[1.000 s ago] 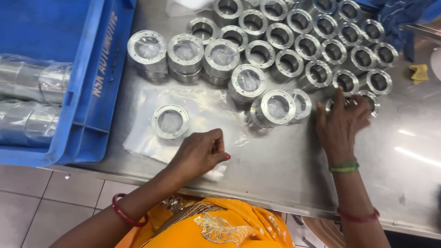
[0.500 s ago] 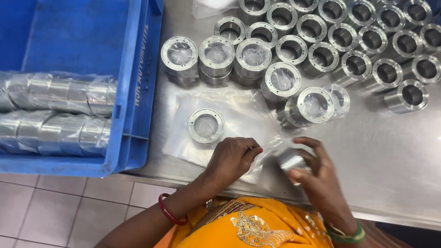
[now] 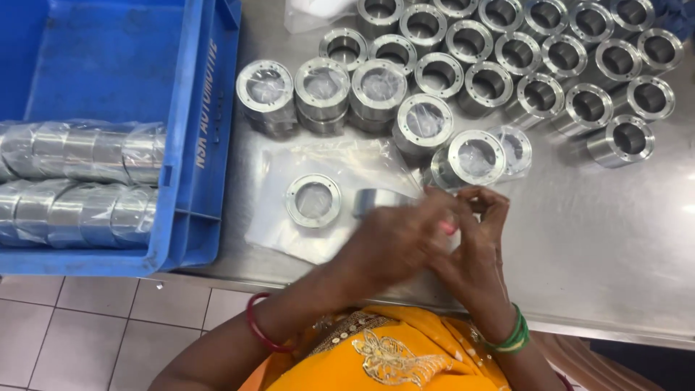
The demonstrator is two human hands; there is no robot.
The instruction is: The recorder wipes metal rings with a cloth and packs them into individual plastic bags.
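Head view: my left hand (image 3: 394,242) and right hand (image 3: 470,250) meet at the near edge of the steel table (image 3: 615,239), fingers pinched together on a short silver metal cylinder sleeve (image 3: 376,200) and a clear plastic bag (image 3: 347,163). The sleeve lies on its side, partly hidden behind my left knuckles; which hand bears its weight I cannot tell. The bag spreads flat to the left beneath a flanged silver metal ring (image 3: 313,200), face up, just beside the sleeve. Beyond, bagged rings (image 3: 322,87) stand in a row; bare metal rings (image 3: 590,105) stand in rows to the right. Blue plastic crate (image 3: 195,145) at left holds wrapped rolls of rings (image 3: 79,152)
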